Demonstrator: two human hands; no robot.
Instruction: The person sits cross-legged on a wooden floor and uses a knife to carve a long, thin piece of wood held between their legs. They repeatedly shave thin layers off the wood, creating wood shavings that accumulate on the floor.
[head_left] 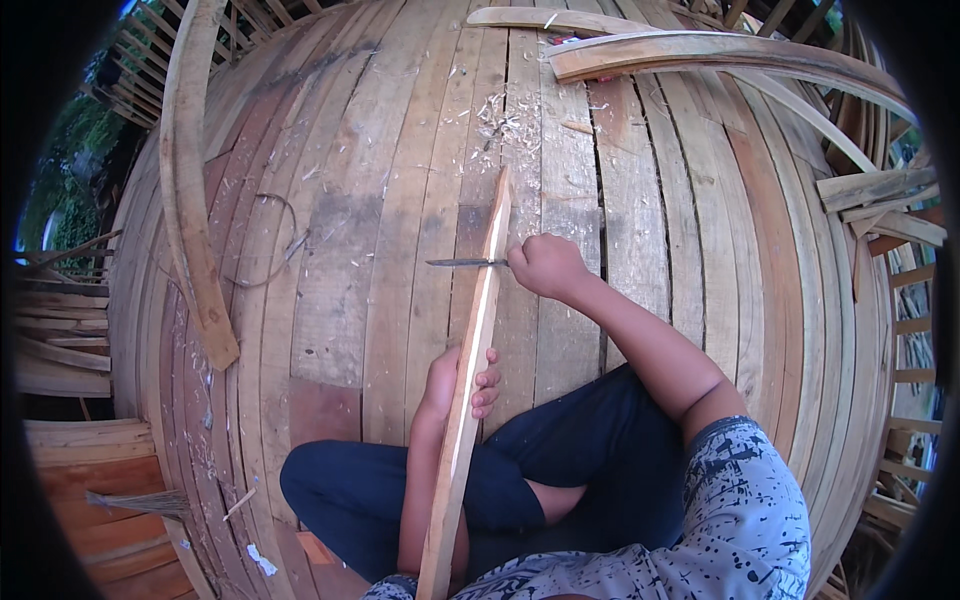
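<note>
Brown wooden stick point(476, 345) bears a pale lengthwise strip point(484, 305).

1. A knife point(455, 263) crosses a wooden strip point(481, 325), right grip point(545, 266) at its right end.
2. Nearside of the knife, the left grip point(440, 383) wraps the strip.
3. Beyond it, shavings point(512, 122) lie on the floor point(650, 250), between a board point(188, 200) left and planks point(650, 57) right.

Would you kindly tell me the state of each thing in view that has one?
Left hand: closed around the wooden strip.
Right hand: closed on the knife's handle end.
Knife: blade bare, crossing the strip.
Wooden strip: held lengthwise, tapered at its far end.
Wood shavings: loose, scattered over the floor.
Floor: boarded, with dark gaps between some boards.
</note>
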